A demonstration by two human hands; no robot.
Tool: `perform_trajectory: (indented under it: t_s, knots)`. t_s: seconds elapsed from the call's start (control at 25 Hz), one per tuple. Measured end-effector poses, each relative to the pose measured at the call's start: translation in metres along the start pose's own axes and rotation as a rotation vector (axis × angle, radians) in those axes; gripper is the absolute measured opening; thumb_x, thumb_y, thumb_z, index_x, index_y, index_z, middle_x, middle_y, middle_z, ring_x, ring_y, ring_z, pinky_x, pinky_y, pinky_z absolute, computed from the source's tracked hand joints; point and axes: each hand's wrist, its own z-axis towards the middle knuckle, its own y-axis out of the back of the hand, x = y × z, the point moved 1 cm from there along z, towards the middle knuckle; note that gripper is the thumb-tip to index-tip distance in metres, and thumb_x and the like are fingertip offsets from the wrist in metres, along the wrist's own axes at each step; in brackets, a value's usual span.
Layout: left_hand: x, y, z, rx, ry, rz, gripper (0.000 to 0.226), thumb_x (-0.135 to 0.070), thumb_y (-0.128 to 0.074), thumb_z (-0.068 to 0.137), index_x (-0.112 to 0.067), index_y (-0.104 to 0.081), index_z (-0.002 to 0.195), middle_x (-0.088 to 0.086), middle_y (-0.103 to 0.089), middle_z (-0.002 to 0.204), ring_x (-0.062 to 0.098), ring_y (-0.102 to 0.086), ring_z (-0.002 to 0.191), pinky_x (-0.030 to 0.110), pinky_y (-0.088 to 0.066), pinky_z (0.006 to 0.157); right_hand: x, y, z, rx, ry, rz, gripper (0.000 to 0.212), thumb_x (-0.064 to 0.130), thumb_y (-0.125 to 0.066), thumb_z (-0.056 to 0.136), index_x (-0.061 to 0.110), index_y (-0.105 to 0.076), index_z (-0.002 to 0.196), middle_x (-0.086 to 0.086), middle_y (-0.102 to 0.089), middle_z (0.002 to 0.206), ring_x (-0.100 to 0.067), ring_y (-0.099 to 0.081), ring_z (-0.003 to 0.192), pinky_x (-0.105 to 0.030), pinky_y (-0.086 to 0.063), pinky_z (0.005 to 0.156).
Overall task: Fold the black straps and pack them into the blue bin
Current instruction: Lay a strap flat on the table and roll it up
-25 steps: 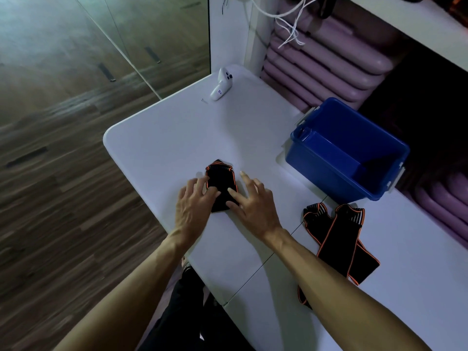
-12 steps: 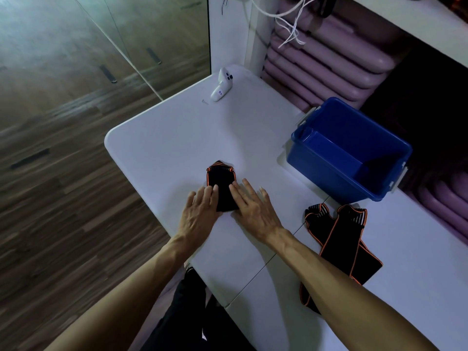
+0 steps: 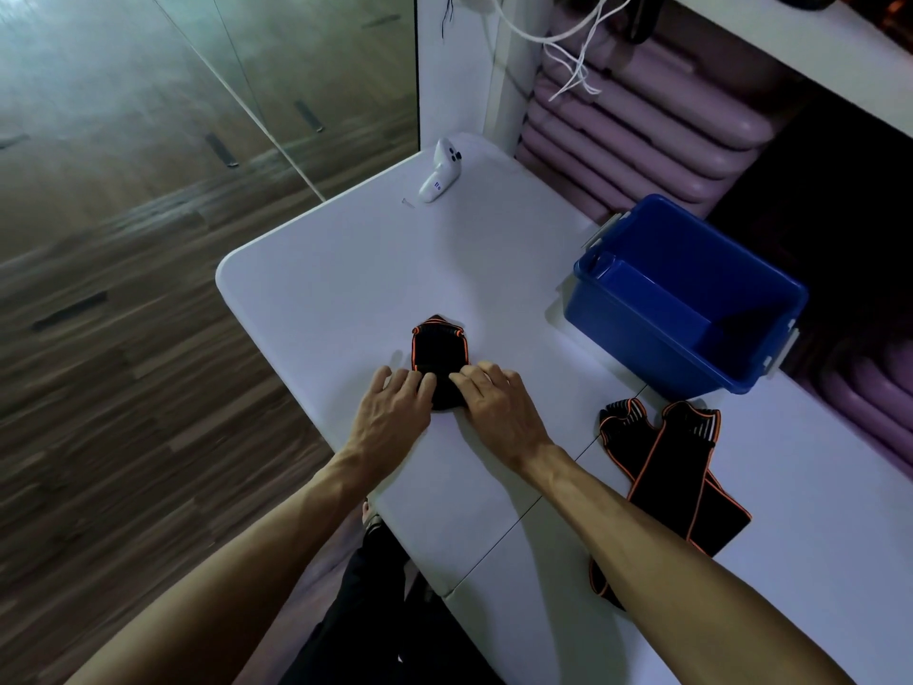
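Both forearms came in from the bottom edge, and the right forearm cut straight across the loose pile of black straps (image 3: 677, 482), so how many lay there and how they tangled could not be counted. The left hand (image 3: 393, 415) lay on the near left edge of the folded strap (image 3: 439, 360), fingers bent over it; the right hand (image 3: 496, 410) mirrored it on the near right edge, fingers curled down onto the cloth. Whether either hand truly pinched the fabric or only pressed it, the view did not settle: the fingertips were buried in black on black.

The strap itself sat on the white table (image 3: 321, 289), a compact bundle with orange piping, its far end free and its near end under the hands. To do this fold well, I judged, both hands should lift the near edge evenly, keep the orange edges lined up, and press the crease flat before letting go, or it would spring open.

Farther right stood the blue bin (image 3: 642, 333), well apart from the bundle, its floor partly in shadow, contents unreadable. Beyond, a small white handheld device (image 3: 439, 178) lay near the table's far corner; what it was I could not tell.
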Motion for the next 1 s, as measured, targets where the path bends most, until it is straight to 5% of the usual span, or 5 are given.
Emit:
perform_trajectory:
  t_s: [0.16, 0.32, 0.64, 0.92, 1.0]
  knots:
    - [-0.002, 0.001, -0.002, 0.071, 0.016, -0.015, 0.039, -0.024, -0.069, 0.073, -0.007, -0.057, 0.106, 0.006, -0.061, 0.089, 0.027, -0.058, 0.080, 0.039, -0.043, 0.081, 0.000, -0.001, -0.004, 0.028, 0.009, 0.019, 0.048, 0.000, -0.069, 0.084, 0.004, -0.056, 0.131, -0.012, -0.063, 0.125, -0.030, -0.058, 0.113, -0.042, -0.053, 0.079]
    - [0.002, 0.003, 0.006, 0.042, 0.021, -0.065, 0.028, -0.008, -0.063, 0.075, -0.005, -0.059, 0.102, 0.008, -0.060, 0.082, 0.028, -0.056, 0.071, 0.037, -0.044, 0.071, -0.001, 0.001, 0.001, 0.050, -0.045, 0.084, 0.046, 0.002, -0.068, 0.086, 0.004, -0.057, 0.131, -0.011, -0.064, 0.122, -0.030, -0.058, 0.109, -0.044, -0.053, 0.075]
    - [0.026, 0.012, 0.009, 0.289, 0.140, -0.423, 0.058, -0.054, -0.026, 0.081, -0.022, -0.053, 0.121, -0.001, -0.065, 0.104, 0.022, -0.054, 0.099, 0.033, -0.035, 0.086, -0.002, 0.015, 0.011, 0.111, -0.244, 0.391, 0.039, 0.033, -0.030, 0.101, 0.020, -0.060, 0.123, -0.001, -0.067, 0.110, -0.024, -0.049, 0.094, -0.044, -0.049, 0.079]
    - [0.015, 0.008, 0.001, 0.226, 0.406, -0.504, 0.045, -0.046, -0.063, 0.079, -0.036, -0.058, 0.123, -0.001, -0.038, 0.140, 0.025, -0.032, 0.131, 0.038, -0.032, 0.100, 0.003, 0.007, -0.007, 0.181, -0.234, 0.203, 0.047, 0.042, -0.042, 0.102, 0.023, -0.044, 0.146, -0.014, -0.025, 0.160, -0.035, -0.031, 0.141, -0.048, -0.044, 0.097]
    - [0.012, 0.011, 0.006, 0.217, 0.501, -0.580, 0.061, -0.038, -0.069, 0.076, -0.031, -0.047, 0.132, 0.001, -0.027, 0.150, 0.026, -0.026, 0.138, 0.041, -0.029, 0.105, 0.002, 0.007, -0.006, 0.228, -0.225, 0.160, 0.051, 0.043, -0.038, 0.103, 0.019, -0.041, 0.148, -0.013, -0.019, 0.162, -0.035, -0.024, 0.146, -0.050, -0.042, 0.099]
